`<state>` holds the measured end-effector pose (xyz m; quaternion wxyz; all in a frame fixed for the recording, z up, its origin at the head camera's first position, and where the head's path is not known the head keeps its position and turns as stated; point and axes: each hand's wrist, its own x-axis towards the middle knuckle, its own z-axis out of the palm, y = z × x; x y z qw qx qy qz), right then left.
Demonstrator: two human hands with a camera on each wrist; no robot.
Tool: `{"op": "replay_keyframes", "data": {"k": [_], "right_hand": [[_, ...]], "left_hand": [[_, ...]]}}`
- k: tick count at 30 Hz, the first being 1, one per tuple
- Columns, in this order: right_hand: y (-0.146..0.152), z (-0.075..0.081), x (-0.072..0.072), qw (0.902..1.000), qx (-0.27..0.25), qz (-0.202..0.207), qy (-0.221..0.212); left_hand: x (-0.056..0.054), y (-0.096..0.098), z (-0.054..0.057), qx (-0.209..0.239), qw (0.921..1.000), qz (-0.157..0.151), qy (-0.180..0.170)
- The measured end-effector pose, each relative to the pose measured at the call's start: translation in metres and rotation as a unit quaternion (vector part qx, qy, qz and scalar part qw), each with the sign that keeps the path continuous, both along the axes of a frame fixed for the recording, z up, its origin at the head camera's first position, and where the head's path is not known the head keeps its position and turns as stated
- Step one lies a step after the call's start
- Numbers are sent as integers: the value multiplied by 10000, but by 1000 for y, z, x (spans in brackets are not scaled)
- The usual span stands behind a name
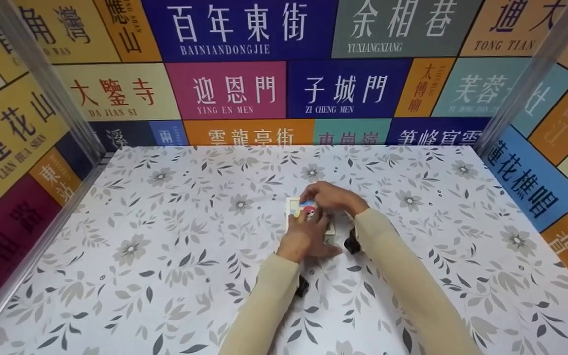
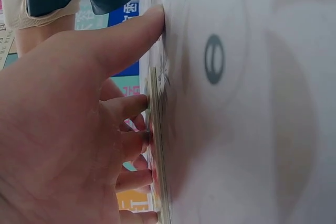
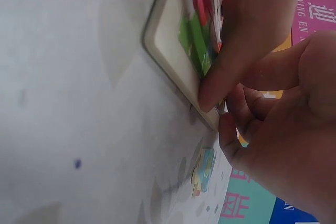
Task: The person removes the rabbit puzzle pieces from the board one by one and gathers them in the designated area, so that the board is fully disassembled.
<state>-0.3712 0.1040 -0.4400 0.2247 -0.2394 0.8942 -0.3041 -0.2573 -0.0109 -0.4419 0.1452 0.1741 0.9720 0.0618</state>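
A small jigsaw puzzle board with a pale raised rim and a bright cartoon picture lies on the table. My left hand spreads over its near part, fingertips resting on the picture and thumb stretched out to the side. In the left wrist view, those fingers meet the board's face. My right hand reaches over the far edge and pinches a small puzzle piece, mostly hidden by the fingers, close to a corner. In the right wrist view, a loose blue and yellow puzzle piece lies beside the board.
A white cloth with grey leaves and flowers covers the table. Panels with large Chinese lettering stand behind and at both sides. Dark wrist devices hang under the sleeves.
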Motion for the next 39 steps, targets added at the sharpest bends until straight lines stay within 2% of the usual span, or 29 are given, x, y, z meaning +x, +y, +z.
{"op": "replay_keyframes", "data": {"k": [7, 14, 18, 25, 31, 35, 39], "right_hand": [[1, -3, -1, 9995, -10, -238, -213], [-1, -2, -1, 9999, -121, -56, 92], [-1, -2, -1, 9995, -151, -246, 126], [3, 1, -1, 9980, -487, -264, 294], [21, 18, -2, 9954, -661, -368, 587], [41, 28, -6, 9945, -573, -683, 543], [66, 29, -8, 9926, -470, -999, 507]], "left_hand": [[1, 2, 0, -51, 10000, 9, 17], [0, 1, 0, 39, 9999, 104, -110], [-1, 1, 0, 100, 9997, 146, -165], [-1, 0, 1, 169, 9996, 141, -175], [-2, 2, 0, 172, 9994, 137, -253], [-2, 1, 0, 220, 9990, 214, -312], [-1, 2, -1, 264, 9987, 279, -327]]}}
